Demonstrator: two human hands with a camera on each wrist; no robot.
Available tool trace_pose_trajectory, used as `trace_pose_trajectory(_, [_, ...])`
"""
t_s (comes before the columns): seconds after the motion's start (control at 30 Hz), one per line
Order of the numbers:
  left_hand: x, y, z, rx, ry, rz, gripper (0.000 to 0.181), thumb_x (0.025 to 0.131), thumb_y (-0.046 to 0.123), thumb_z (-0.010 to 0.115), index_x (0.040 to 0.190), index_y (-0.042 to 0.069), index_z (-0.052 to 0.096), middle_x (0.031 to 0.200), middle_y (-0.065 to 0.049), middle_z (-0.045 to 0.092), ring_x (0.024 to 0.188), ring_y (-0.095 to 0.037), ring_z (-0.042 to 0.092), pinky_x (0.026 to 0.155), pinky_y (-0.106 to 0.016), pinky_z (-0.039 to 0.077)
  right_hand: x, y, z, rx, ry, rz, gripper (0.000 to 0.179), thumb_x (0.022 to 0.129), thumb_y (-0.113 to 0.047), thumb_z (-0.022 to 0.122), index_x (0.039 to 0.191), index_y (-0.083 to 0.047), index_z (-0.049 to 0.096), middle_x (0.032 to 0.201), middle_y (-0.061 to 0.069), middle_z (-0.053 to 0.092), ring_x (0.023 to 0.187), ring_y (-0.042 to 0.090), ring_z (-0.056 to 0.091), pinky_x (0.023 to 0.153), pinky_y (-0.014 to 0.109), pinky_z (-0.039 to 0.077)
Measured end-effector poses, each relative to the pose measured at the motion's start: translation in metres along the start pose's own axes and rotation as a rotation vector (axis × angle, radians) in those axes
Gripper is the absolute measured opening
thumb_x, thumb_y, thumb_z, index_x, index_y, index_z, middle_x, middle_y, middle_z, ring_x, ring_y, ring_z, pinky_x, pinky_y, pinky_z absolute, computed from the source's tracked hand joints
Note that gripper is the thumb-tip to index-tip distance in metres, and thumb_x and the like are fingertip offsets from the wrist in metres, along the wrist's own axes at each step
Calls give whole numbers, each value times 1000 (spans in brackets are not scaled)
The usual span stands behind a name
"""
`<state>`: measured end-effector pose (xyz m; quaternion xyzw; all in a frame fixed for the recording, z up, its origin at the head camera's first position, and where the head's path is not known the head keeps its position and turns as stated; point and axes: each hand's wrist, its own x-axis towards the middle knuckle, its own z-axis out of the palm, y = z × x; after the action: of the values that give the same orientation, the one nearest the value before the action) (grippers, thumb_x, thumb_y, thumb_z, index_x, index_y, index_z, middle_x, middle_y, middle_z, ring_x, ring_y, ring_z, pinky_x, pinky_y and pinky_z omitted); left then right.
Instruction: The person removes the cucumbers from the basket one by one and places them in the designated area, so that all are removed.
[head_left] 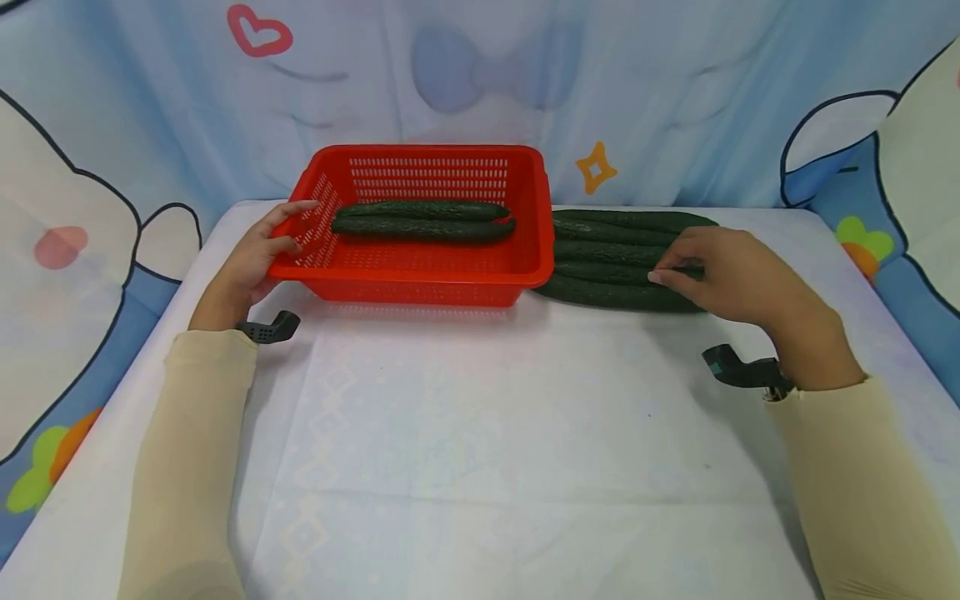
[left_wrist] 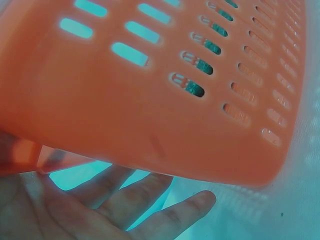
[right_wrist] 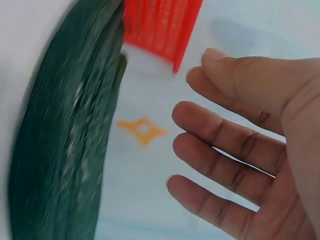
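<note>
While left hand (head_left: 257, 254) holds basket (head_left: 420, 275), right hand (head_left: 723, 271) hovers.

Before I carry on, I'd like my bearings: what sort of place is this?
Probably an indoor tabletop workspace, though the room beyond is hidden. A white-covered table stands before a cartoon-print curtain, with cucumbers next to a red basket.
</note>
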<state>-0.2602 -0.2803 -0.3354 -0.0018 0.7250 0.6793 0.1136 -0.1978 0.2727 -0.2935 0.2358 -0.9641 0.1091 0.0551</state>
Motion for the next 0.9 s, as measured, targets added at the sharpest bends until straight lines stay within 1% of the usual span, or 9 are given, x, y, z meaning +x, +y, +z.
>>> trace_pose_trajectory(0.17, [-1, 0, -2, 8, 7, 0, 55, 99, 5, 47, 147, 32, 43, 159, -7, 21, 132, -25, 35, 81, -21, 58, 2, -34, -3, 12, 34, -105, 6, 85, -15, 76, 89, -12, 75, 92, 3, 67, 89, 23, 61, 77, 46, 53])
trace_pose_trajectory(0.27, [-1, -1, -3, 4, 1, 3, 56, 99, 3, 45, 147, 32, 42, 159, -7, 21, 131, -26, 36, 80, -22, 58, 1, -50, -2, 11, 59, -159, 9, 79, -15, 82, 84, -16, 74, 90, -1, 66, 89, 20, 60, 77, 42, 54])
trace_pose_trajectory(0.43, [0, -4, -4, -11, -14, 17, 56, 98, 0, 41, 145, 31, 43, 156, -7, 25, 125, -27, 42, 77, -23, 59, 0, -67, 3, 10, 118, -261, 19, 70, -15, 87, 79, -21, 71, 87, -7, 64, 84, 12, 59, 72, 36, 54])
trace_pose_trajectory(0.53, [1, -4, -3, -10, -18, 24, 55, 99, 0, 40, 144, 31, 44, 155, -6, 25, 123, -26, 44, 78, -22, 59, 1, -75, 5, 42, 143, -307, 21, 70, -13, 87, 82, -22, 72, 86, -9, 64, 82, 9, 59, 72, 34, 55])
trace_pose_trajectory(0.6, [1, -4, -2, -12, -25, 25, 55, 99, 1, 40, 145, 30, 43, 156, -6, 24, 124, -26, 42, 79, -22, 59, 2, -79, 6, 100, 146, -334, 21, 73, -11, 85, 85, -22, 73, 87, -10, 65, 82, 8, 58, 71, 32, 54])
trace_pose_trajectory(0.73, [2, -3, -1, -9, -26, 16, 56, 99, 1, 39, 146, 31, 43, 158, -6, 21, 128, -26, 39, 80, -22, 59, 8, -88, 11, 196, 140, -353, 16, 80, -12, 80, 89, -23, 73, 89, -11, 65, 81, 4, 57, 69, 26, 51])
trace_pose_trajectory(0.8, [3, -3, -1, -9, -25, 13, 56, 99, 0, 38, 146, 31, 42, 159, -6, 21, 129, -26, 37, 80, -23, 59, 14, -93, 14, 208, 142, -342, 11, 83, -15, 79, 89, -21, 73, 88, -10, 65, 80, 4, 56, 68, 25, 50])
trace_pose_trajectory(0.9, [3, -4, -2, -8, -21, 11, 57, 98, 0, 38, 146, 31, 42, 159, -7, 21, 130, -26, 37, 80, -23, 59, 28, -100, 19, 211, 145, -299, 5, 85, -18, 77, 89, -17, 74, 86, -6, 67, 81, 8, 57, 69, 30, 50])
